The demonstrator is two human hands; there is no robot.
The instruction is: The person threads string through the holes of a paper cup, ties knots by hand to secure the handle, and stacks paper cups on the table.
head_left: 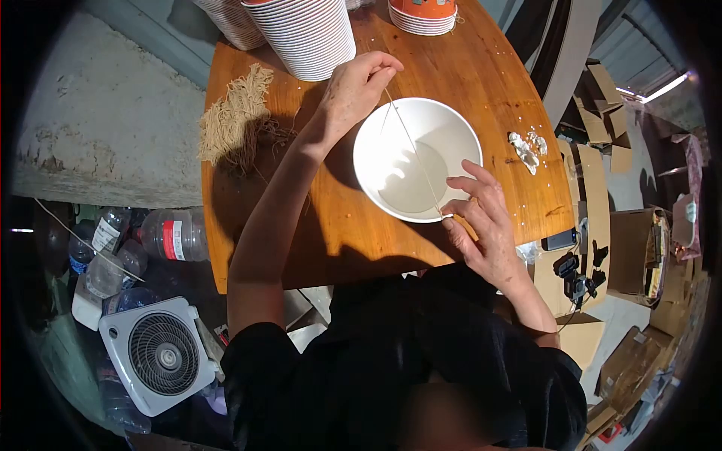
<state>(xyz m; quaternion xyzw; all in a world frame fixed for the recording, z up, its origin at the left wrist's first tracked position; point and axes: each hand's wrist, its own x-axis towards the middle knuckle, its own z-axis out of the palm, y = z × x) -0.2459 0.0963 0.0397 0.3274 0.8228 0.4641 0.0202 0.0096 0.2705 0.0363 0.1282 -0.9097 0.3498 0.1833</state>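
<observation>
A white paper bucket (pixel 410 169) stands on the wooden table (pixel 519 98) with its mouth facing up. Across that mouth runs a thin string (pixel 414 146), pulled taut between my two hands. My left hand (pixel 361 86) pinches the string's upper end beyond the bucket's far rim. At the near right rim, my right hand (pixel 481 222) has thumb and forefinger pressed together at the string's lower end, its other fingers spread over the rim. A bundle of cut strings (pixel 235 116) lies on the table's left side.
Stacked white buckets (pixel 308 37) stand at the table's far left edge, an orange bucket stack (pixel 423 16) at the far edge. Crumpled white scraps (pixel 524 152) lie at the right. A box fan (pixel 163 357) and plastic bottles are down left; cardboard boxes (pixel 635 255) are at the right.
</observation>
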